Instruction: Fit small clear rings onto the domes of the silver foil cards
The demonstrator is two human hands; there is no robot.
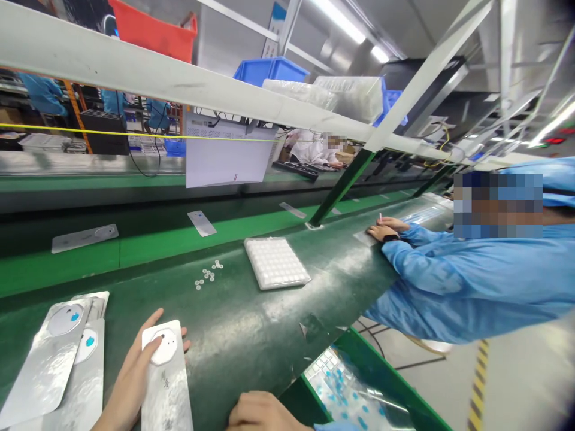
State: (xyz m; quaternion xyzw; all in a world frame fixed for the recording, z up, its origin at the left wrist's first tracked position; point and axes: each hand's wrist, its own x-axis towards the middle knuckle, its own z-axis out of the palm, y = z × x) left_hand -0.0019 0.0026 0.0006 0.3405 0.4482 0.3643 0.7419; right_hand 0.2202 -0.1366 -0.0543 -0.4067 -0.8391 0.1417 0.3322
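Observation:
My left hand [132, 365] is closed round a flat silver panel [167, 377], its thumb lying on the white octagonal patch with small holes near the panel's top. At the bottom edge, my right hand [265, 412] rests by the bench edge with its fingers curled; whatever they hold, if anything, is hidden. Left of my left hand lies a stack of similar silver panels [42, 368], two showing a blue dot on the patch. Beyond my hands are several small clear round discs [207, 275] and a white tray [276, 262] with a grid of cells.
An open green drawer [386, 371] holds bagged parts with blue pieces. A person in blue [431, 263] works at the right of the green bench [233, 329]. More silver panels [202, 223] lie on the green strip [148, 248] behind. A green post [344, 185] rises there.

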